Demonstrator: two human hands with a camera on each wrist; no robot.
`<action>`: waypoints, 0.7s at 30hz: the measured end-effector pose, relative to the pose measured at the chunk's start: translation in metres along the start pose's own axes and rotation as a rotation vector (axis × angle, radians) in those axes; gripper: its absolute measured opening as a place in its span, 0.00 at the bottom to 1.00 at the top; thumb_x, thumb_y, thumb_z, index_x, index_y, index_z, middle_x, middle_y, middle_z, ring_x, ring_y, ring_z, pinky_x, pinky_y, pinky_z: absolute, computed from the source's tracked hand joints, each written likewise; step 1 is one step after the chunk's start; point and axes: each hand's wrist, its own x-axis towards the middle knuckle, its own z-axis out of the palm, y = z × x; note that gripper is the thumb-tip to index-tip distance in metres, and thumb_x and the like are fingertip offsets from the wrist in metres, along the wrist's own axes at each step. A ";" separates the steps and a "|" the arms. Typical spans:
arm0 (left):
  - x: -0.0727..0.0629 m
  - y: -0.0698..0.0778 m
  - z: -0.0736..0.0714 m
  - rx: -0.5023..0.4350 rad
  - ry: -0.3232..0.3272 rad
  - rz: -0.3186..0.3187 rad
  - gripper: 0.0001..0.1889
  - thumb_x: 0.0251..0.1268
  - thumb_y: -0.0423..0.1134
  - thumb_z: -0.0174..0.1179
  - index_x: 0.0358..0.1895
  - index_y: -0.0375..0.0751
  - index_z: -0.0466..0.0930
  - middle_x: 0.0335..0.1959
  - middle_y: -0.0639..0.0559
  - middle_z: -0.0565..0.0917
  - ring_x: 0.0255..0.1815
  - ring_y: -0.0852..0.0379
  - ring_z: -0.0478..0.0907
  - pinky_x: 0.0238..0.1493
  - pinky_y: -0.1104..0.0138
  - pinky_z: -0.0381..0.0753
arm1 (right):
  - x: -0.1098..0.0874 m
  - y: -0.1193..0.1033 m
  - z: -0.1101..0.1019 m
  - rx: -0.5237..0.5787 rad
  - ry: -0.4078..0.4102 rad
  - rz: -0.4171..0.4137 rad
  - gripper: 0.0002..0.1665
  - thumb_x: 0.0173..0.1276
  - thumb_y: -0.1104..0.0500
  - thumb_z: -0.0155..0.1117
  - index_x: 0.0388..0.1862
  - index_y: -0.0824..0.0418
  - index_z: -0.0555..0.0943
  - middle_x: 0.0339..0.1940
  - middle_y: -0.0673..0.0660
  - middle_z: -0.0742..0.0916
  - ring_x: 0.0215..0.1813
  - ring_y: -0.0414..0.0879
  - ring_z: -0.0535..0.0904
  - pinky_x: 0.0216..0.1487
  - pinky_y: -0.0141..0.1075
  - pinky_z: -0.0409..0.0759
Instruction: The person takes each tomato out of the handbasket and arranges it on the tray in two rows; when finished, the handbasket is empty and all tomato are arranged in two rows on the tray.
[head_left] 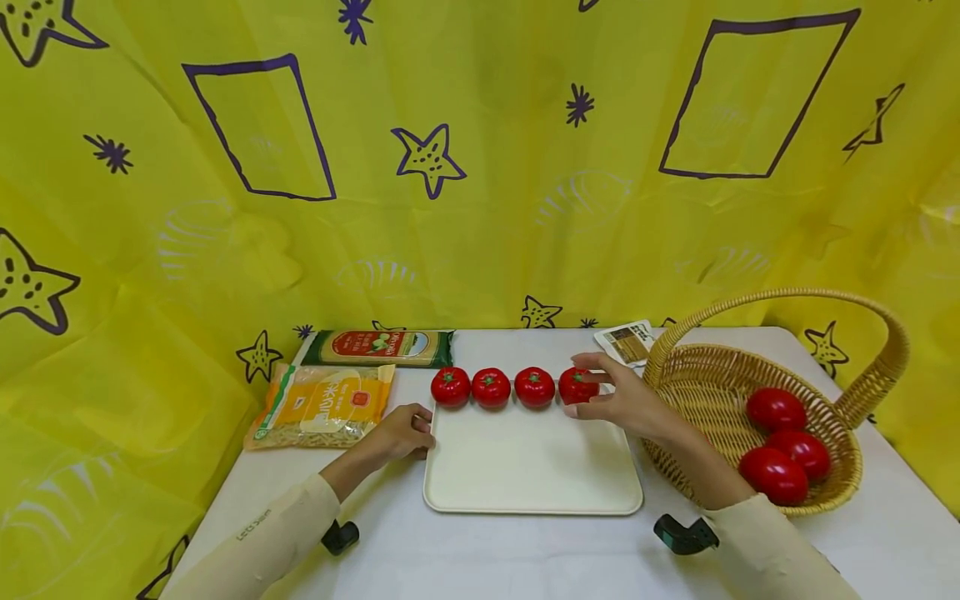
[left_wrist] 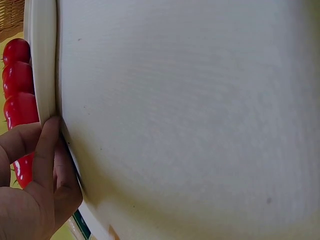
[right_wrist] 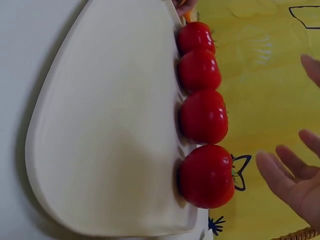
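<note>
A cream tray (head_left: 532, 475) lies on the table, with a row of tomatoes along its far edge: a left tomato (head_left: 451, 387), two middle ones (head_left: 491, 388) and a right tomato (head_left: 572, 387). My left hand (head_left: 401, 433) holds the tray's left side; in the left wrist view its thumb and fingers (left_wrist: 47, 150) pinch the rim (left_wrist: 45, 65). Over the far right corner, my right hand (head_left: 622, 402) is spread beside the right tomato. The right wrist view shows a gap between that tomato (right_wrist: 206, 176) and the relaxed fingers (right_wrist: 275, 175).
To the right stands a wicker basket (head_left: 697, 375) with a tall handle, holding three red tomatoes (head_left: 776, 410). A small white-edged packet (head_left: 626, 343) lies behind my right hand. At left are an orange-labelled bag (head_left: 322, 408) and a green package (head_left: 382, 348). A yellow curtain (head_left: 480, 250) hangs behind.
</note>
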 end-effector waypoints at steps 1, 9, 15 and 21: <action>0.000 0.000 0.000 -0.004 0.002 -0.003 0.20 0.59 0.23 0.65 0.54 0.28 0.74 0.35 0.45 0.75 0.30 0.54 0.76 0.33 0.68 0.87 | -0.001 0.000 -0.002 0.004 -0.019 -0.017 0.45 0.61 0.55 0.76 0.72 0.64 0.65 0.72 0.68 0.70 0.72 0.68 0.67 0.64 0.55 0.79; -0.002 0.001 0.001 0.008 0.002 -0.002 0.19 0.59 0.23 0.65 0.54 0.29 0.74 0.35 0.45 0.75 0.30 0.54 0.75 0.33 0.68 0.87 | -0.016 0.004 -0.019 -0.026 -0.195 -0.133 0.39 0.61 0.56 0.75 0.68 0.64 0.70 0.68 0.68 0.74 0.68 0.67 0.70 0.61 0.42 0.83; -0.002 0.001 0.001 0.005 0.002 0.004 0.20 0.59 0.23 0.65 0.54 0.28 0.74 0.35 0.45 0.75 0.30 0.54 0.75 0.33 0.67 0.88 | -0.030 0.006 -0.039 -0.048 -0.351 -0.192 0.34 0.64 0.58 0.72 0.66 0.64 0.71 0.64 0.64 0.77 0.64 0.49 0.76 0.58 0.35 0.83; -0.001 0.001 0.001 -0.005 0.004 -0.001 0.20 0.59 0.23 0.65 0.54 0.28 0.73 0.35 0.45 0.74 0.30 0.54 0.75 0.34 0.66 0.88 | -0.045 0.008 -0.060 -0.067 -0.454 -0.175 0.36 0.66 0.59 0.70 0.68 0.69 0.68 0.66 0.70 0.74 0.61 0.34 0.77 0.57 0.33 0.83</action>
